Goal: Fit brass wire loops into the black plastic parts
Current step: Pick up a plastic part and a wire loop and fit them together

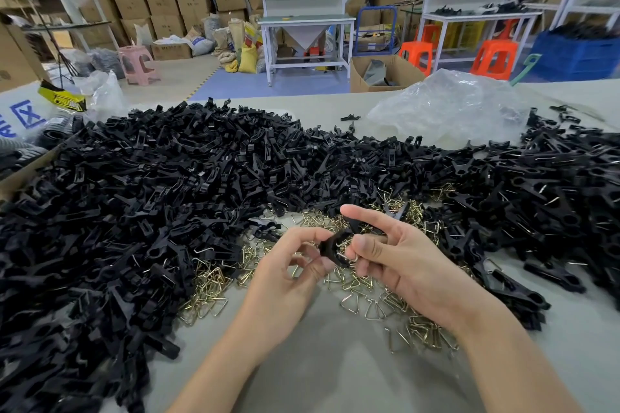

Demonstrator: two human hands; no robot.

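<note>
Between our two hands, the part [330, 246] sits raised above the table [335, 365], with a loop [345, 257] at its near edge. Our left hand [285, 278] pinches the part, fingers curled round its left side. Our right hand [399, 261] pinches the loop with the thumb and curled lower fingers, index finger held out straight above. Whether the loop's ends are seated yet, we cannot tell. To do this well, we judge the left pinch must be firm so the part does not twist, the wire ends lined up with their slots, and the thumb's push even. Just below the grip lie spare loops [372, 298]. Left of it lie bare parts [134, 198], and right of it, further parts [553, 191] with wire showing.
</note>
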